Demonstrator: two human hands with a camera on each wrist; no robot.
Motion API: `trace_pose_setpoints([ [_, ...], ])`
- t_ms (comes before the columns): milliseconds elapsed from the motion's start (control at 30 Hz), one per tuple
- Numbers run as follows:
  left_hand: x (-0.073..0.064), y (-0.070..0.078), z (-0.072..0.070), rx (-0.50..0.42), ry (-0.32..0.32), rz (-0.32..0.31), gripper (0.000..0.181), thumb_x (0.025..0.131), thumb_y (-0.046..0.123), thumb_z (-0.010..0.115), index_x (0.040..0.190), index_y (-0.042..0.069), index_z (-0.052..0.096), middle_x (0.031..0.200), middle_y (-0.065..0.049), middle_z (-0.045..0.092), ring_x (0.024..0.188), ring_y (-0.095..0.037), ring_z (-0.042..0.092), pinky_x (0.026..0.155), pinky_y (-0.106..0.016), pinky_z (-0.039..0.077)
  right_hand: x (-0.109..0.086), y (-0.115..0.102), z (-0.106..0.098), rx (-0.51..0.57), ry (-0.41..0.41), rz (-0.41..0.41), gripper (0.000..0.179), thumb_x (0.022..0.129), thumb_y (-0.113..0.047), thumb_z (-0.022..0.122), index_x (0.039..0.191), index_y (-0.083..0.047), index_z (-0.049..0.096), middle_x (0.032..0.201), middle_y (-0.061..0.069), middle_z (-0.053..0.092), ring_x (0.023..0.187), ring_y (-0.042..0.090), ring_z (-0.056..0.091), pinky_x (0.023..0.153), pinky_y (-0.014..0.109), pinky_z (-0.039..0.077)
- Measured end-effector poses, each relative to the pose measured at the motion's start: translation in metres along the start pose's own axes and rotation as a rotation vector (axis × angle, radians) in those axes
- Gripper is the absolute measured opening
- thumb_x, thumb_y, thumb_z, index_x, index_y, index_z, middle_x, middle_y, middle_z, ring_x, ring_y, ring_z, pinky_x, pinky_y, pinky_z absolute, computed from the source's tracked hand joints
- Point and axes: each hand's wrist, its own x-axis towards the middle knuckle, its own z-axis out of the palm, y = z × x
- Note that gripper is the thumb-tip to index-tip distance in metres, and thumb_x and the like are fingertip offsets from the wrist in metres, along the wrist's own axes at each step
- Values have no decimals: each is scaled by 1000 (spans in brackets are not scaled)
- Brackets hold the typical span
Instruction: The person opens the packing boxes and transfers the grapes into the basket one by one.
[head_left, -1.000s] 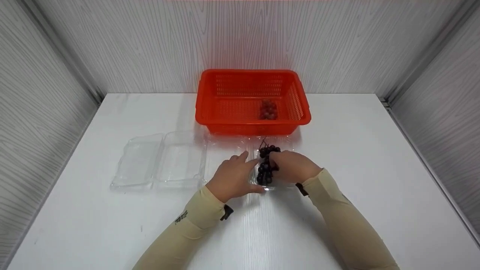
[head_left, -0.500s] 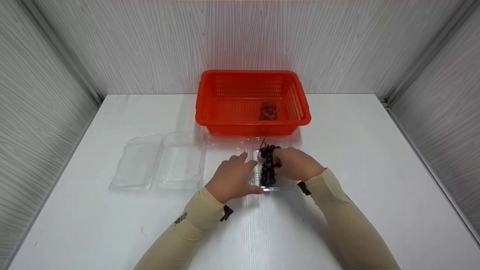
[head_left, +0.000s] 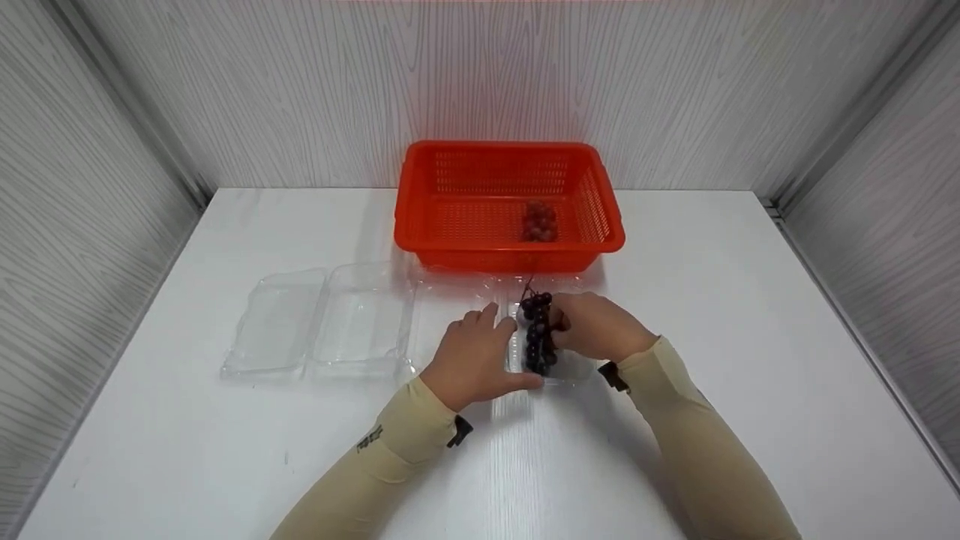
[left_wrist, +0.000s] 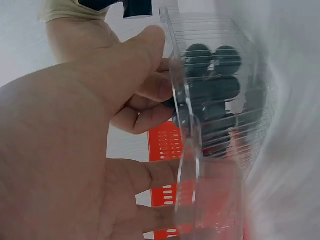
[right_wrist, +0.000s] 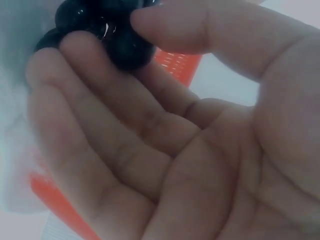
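Observation:
A bunch of dark grapes (head_left: 538,337) lies in the right half of an open clear plastic clamshell box (head_left: 448,304), its stem pointing to the back. My right hand (head_left: 600,326) pinches the bunch from the right; in the right wrist view the thumb and fingertips touch the dark grapes (right_wrist: 130,47). On the box's left side, my left hand (head_left: 471,361) has its fingers spread, with the thumb along the near edge. Through the ribbed clear wall (left_wrist: 217,192) in the left wrist view, the grapes (left_wrist: 212,90) show inside.
Behind the box stands a red perforated basket (head_left: 510,259) with a bunch of reddish grapes (head_left: 540,223) in it. A second open clear clamshell box (head_left: 360,315) lies to the left. White panels (head_left: 495,67) wall the table at the back and sides.
The right hand and the dark grapes have shifted slightly right within the box, and the bunch hangs narrower. The left hand has barely moved, its thumb a bit further right.

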Motion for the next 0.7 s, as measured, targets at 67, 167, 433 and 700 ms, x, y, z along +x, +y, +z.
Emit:
trace_pose_setpoints([
  [67,1,2,2,3,10,-11,90,83,71,71,144,6,56,150,-20,50,130,-39,54,108,-55,46,0,-1,-1,13,1,2,14,93,-6,72,104,-13,71,88,1,70,85,24,63,88,44,56],
  [167,1,4,4,-6,20,-32,86,85,68,70,143,6,56,147,-20,51,127,-39,55,106,-54,47,0,1,-1,25,9,-25,14,91,-3,72,102,-11,70,86,2,70,83,24,62,84,44,57],
  [433,2,7,7,-27,8,-73,86,85,66,71,145,6,54,143,-18,53,123,-35,55,105,-52,47,1,2,-3,-23,54,-58,13,89,-4,71,98,-14,68,84,1,67,82,25,60,81,42,54],
  [700,1,9,7,-19,43,-71,83,85,66,72,139,5,58,134,-17,57,115,-34,57,99,-51,50,1,5,-5,-20,73,-50,12,89,-5,69,98,-13,67,88,2,67,84,25,60,81,43,54],
])
